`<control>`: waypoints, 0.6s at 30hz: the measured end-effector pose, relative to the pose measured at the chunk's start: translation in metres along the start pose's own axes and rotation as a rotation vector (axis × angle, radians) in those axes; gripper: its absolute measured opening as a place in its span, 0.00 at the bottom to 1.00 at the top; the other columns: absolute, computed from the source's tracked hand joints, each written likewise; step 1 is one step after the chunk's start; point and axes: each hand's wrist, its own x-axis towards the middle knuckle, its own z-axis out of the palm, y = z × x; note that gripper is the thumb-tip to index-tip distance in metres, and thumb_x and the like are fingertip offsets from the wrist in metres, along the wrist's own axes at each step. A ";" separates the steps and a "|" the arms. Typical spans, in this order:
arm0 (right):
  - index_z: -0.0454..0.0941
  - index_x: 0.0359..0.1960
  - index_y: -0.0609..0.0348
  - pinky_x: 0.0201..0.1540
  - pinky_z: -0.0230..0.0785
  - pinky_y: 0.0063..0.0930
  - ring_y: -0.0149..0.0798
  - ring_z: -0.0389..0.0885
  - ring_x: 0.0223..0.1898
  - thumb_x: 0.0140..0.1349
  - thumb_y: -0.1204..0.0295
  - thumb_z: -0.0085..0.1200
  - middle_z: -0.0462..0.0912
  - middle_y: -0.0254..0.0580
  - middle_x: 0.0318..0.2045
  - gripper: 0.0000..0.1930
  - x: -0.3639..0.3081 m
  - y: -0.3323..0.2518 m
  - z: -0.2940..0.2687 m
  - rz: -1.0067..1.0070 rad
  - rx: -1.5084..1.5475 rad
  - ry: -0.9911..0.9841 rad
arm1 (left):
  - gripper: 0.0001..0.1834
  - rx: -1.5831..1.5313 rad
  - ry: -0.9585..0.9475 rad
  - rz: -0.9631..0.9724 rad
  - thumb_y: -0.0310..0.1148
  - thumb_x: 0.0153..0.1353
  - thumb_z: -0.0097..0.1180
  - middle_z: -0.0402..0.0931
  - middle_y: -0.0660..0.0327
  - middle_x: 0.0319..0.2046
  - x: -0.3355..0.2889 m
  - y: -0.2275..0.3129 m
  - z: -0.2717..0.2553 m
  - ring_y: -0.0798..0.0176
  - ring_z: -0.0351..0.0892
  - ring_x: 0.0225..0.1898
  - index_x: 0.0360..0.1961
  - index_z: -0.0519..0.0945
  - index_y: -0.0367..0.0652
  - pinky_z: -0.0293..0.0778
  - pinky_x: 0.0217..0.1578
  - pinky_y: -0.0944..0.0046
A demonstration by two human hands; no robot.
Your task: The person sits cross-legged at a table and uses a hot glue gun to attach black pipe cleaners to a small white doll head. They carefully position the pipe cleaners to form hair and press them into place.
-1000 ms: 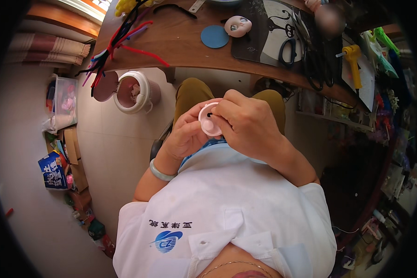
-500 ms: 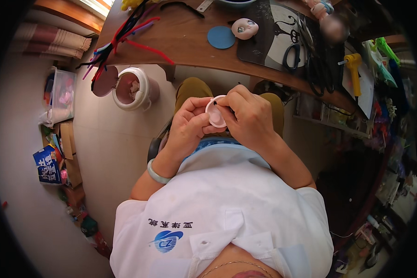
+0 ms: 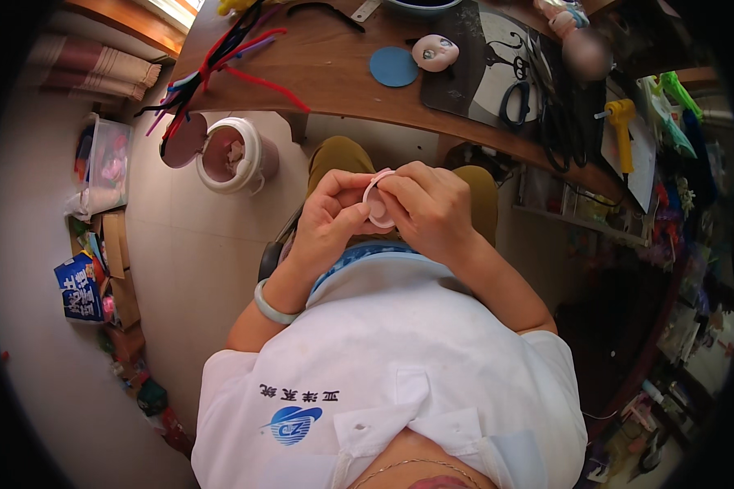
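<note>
Above my lap, both hands hold a small pale pink cup-shaped shell [image 3: 378, 213], its hollow side facing up. My left hand [image 3: 332, 213] is closed round its left side, the thumb on the rim and the fingers behind and under it. At the upper right rim, my right hand [image 3: 434, 200] pinches with thumb and curled fingers, the tips dipping over the edge. A small dark patch shows inside the shell near those tips; what it is I cannot tell. On the table lie a doll's face piece [image 3: 435, 53] with painted eyes and a blue disc [image 3: 394, 67].
Pipe cleaners [image 3: 263, 88] overhang the table's left edge. Black-handled scissors [image 3: 514, 103] rest on a dark mat [image 3: 447, 91], near a yellow glue gun [image 3: 621, 134]. A lidded pink-and-white bin [image 3: 253, 178] stands open on the floor. A clear box [image 3: 110, 167] is at left.
My right hand has shifted slightly left, its fingers covering more of the rim. The shell has tilted a little, and less of the dark patch shows.
</note>
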 end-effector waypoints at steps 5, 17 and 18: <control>0.78 0.26 0.55 0.22 0.64 0.28 0.37 0.75 0.20 0.45 0.77 0.62 0.77 0.35 0.22 0.07 0.002 -0.001 -0.001 -0.011 0.001 0.003 | 0.15 -0.054 0.030 -0.053 0.24 0.64 0.44 0.74 0.48 0.47 0.002 -0.002 -0.003 0.59 0.80 0.45 0.51 0.65 0.32 0.82 0.43 0.60; 0.78 0.26 0.55 0.21 0.63 0.27 0.37 0.74 0.19 0.46 0.78 0.61 0.76 0.34 0.21 0.06 0.000 -0.002 -0.002 0.004 -0.013 -0.079 | 0.13 -0.049 0.039 -0.071 0.26 0.65 0.45 0.75 0.49 0.44 0.001 -0.005 -0.007 0.60 0.81 0.41 0.49 0.66 0.33 0.83 0.39 0.64; 0.78 0.26 0.55 0.21 0.63 0.27 0.37 0.74 0.19 0.46 0.78 0.61 0.76 0.34 0.21 0.06 0.001 -0.001 -0.002 -0.007 0.000 -0.084 | 0.13 -0.046 0.035 -0.074 0.26 0.65 0.45 0.75 0.49 0.43 0.001 -0.005 -0.007 0.60 0.81 0.41 0.49 0.66 0.33 0.83 0.39 0.64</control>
